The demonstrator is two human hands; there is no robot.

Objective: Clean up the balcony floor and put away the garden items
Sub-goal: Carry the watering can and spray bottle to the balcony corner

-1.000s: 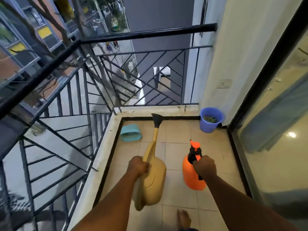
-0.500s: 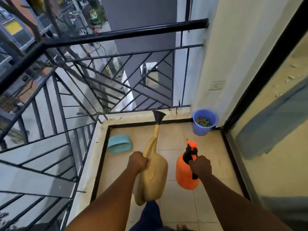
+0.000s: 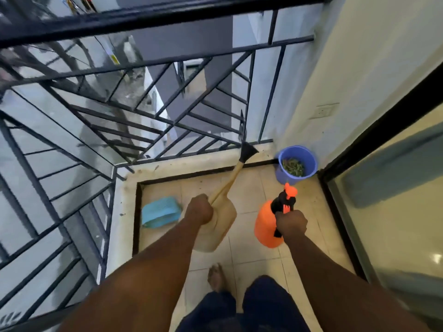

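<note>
Yellow watering can (image 3: 221, 219) and orange sprayer (image 3: 266, 224), both carried.
Left hand (image 3: 199, 210) grips the can's handle; right hand (image 3: 291, 222) grips the sprayer's.

The left hand (image 3: 199, 209) covers the handle of the yellow watering can (image 3: 217, 225), so how the fingers wrap it cannot be seen — only knuckles show. The right hand (image 3: 291, 222) likewise hides the grip of the orange sprayer (image 3: 266, 226). Both forearms run off the bottom edge. Only one bare foot (image 3: 217, 277) shows; the other is hidden. The railing (image 3: 148, 20) is smeared by motion blur. The blue bucket (image 3: 297, 161) holds greenish bits (too small to identify).
</note>
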